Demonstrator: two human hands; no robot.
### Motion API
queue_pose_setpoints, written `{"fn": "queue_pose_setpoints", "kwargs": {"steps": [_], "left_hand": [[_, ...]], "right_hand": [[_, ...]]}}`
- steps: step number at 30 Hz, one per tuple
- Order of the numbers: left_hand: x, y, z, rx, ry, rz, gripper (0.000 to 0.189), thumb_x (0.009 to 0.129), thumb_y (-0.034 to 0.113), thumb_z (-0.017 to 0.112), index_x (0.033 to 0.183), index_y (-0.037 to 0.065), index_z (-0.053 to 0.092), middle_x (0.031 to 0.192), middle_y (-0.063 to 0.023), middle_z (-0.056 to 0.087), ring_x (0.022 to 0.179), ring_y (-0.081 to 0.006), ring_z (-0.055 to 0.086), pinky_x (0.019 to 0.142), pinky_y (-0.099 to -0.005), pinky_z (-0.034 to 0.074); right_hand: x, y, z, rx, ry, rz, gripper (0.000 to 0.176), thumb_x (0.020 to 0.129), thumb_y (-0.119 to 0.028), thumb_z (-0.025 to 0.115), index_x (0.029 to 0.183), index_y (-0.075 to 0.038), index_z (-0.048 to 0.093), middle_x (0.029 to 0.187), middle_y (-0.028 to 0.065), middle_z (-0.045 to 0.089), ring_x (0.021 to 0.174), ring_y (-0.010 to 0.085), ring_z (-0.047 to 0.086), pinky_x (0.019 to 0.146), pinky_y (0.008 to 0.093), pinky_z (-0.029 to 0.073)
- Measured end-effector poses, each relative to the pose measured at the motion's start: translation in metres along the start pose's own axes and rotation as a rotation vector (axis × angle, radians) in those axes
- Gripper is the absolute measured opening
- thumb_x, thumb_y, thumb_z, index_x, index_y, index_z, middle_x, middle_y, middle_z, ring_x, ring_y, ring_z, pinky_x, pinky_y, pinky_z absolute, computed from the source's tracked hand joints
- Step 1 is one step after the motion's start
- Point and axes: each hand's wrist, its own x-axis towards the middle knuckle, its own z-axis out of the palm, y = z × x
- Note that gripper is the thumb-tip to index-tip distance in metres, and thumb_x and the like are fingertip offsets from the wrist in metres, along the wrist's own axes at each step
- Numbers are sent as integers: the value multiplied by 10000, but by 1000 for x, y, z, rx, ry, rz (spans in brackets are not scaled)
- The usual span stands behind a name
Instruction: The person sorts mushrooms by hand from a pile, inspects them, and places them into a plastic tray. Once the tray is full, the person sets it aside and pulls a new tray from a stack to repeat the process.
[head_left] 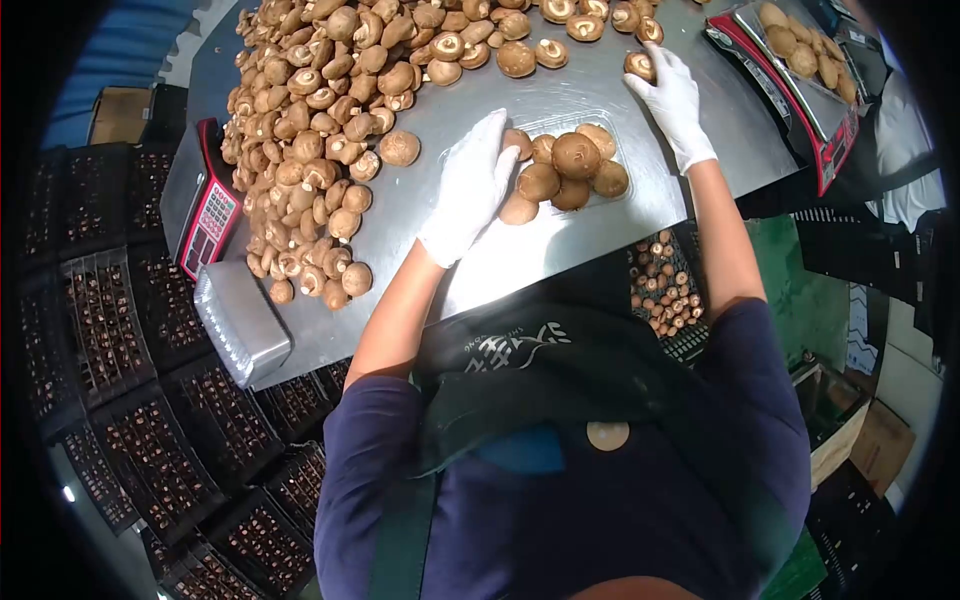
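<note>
My left hand [470, 185], in a white glove, lies with fingers stretched out along the left side of a clear plastic tray [612, 128]. Its thumb and fingertips are beside a brown shiitake mushroom [517, 143] at the tray's edge. Several more shiitake caps [575, 156] sit heaped in the tray, caps up. Farther up on the right, my gloved right hand [672, 105] has thumb and fingers closed around a mushroom [639, 67] with its pale underside showing. Another mushroom [649, 31] is just past the fingertips.
A big pile of shiitake [330, 130] covers the left and back of the metal table [430, 290]. Red scales stand at left [210, 225] and right [835, 150], the right one bearing a filled tray. Stacked clear trays [240, 315] sit at the front left corner. Black crates [160, 450] hold mushrooms below.
</note>
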Motion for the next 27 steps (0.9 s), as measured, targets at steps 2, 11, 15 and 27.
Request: {"fn": "queue_pose_setpoints", "kwargs": {"steps": [2,11,15,27], "left_hand": [[2,0,-5,-11,-15,-10,424,932,184,554,1314,10,494,1253,-201,568,1136,-366,559,973,-401,448],[9,11,-23,-104,80,-110,327,886,119,566,1182,-15,599,1142,-181,622,1082,-326,591,960,-380,451],[20,46,14,84,-13,199,425,718,185,719,1099,29,615,1038,-134,613,1009,-301,575,907,-402,440],[-4,130,44,-359,-201,477,708,716,314,785,1300,43,492,1132,-141,579,1089,-328,543,954,-441,410]], "right_hand": [[3,2,8,-198,-156,-161,535,857,-422,637,1318,-169,536,1311,79,551,1184,285,516,925,405,419],[-25,-27,-23,680,-140,149,437,962,-405,541,1197,-42,602,1047,141,689,942,251,660,855,343,482],[-35,-35,-37,1415,-304,493,408,998,-346,501,1130,23,614,1059,101,684,925,180,651,796,305,500],[-34,-42,-90,1446,-388,591,270,980,-250,545,1079,-19,641,876,5,657,702,46,554,604,197,434]]}}
